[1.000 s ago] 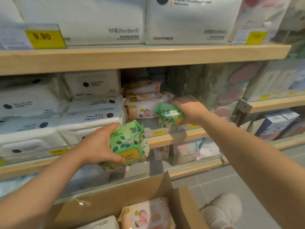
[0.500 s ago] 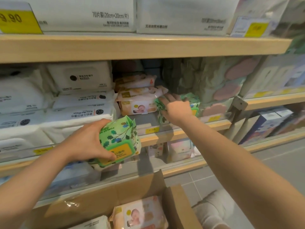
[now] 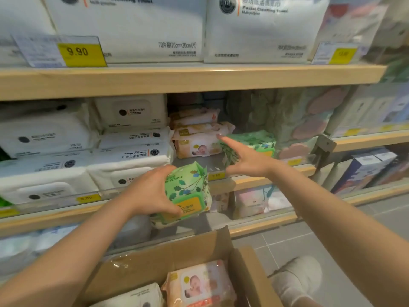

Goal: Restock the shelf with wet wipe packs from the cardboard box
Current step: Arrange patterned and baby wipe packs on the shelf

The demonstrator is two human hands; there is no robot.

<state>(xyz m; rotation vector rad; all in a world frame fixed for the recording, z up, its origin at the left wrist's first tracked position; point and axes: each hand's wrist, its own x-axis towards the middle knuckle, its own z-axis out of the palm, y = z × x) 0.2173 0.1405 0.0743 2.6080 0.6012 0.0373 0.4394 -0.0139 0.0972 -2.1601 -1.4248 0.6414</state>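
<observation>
Shelf tag [image 3: 83, 53] reads 9.90; packs say "Facial Cleaning Towel".

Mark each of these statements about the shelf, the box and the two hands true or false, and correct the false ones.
1. The left hand holds a green wipe pack. True.
2. The right hand grips a pack. False: its fingers are spread and hold nothing, in front of the green pack on the shelf.
3. The cardboard box is empty. False: a baby-print pack and a white pack lie in it.
4. The yellow price tag on the top shelf reads 9.90. True.
5. Baby-print packs are stacked left of the green pack on the shelf. True.
</observation>
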